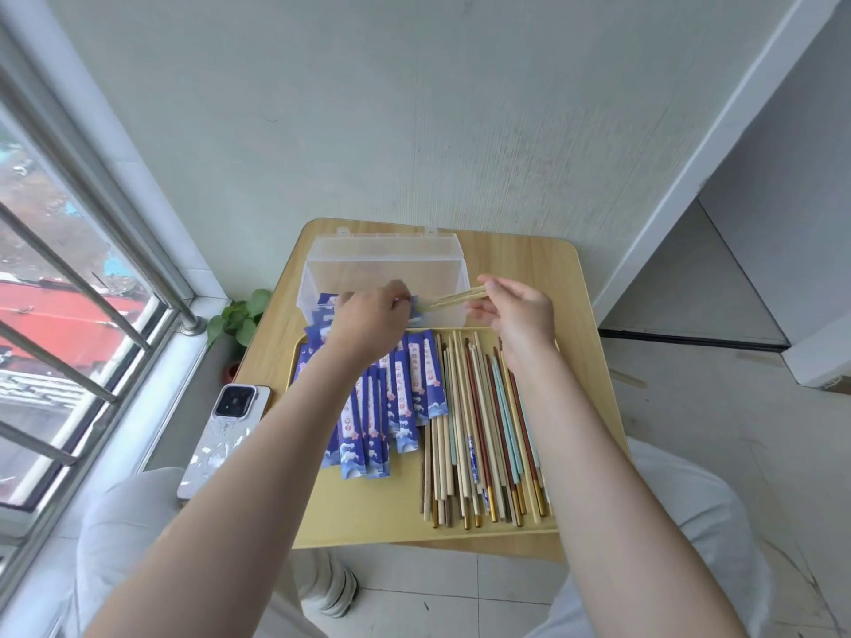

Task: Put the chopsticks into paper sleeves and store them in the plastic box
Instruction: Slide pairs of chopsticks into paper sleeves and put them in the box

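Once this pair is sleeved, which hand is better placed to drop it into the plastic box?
Probably the left. The left hand grips the blue sleeve right at the open plastic box, over its front wall. The right hand holds the chopsticks by their far end, beside the box.

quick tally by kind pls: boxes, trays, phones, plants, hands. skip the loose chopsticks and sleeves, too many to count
Plastic box: 1
Tray: 1
Phone: 1
Plant: 1
Hands: 2, left hand and right hand
Total: 6
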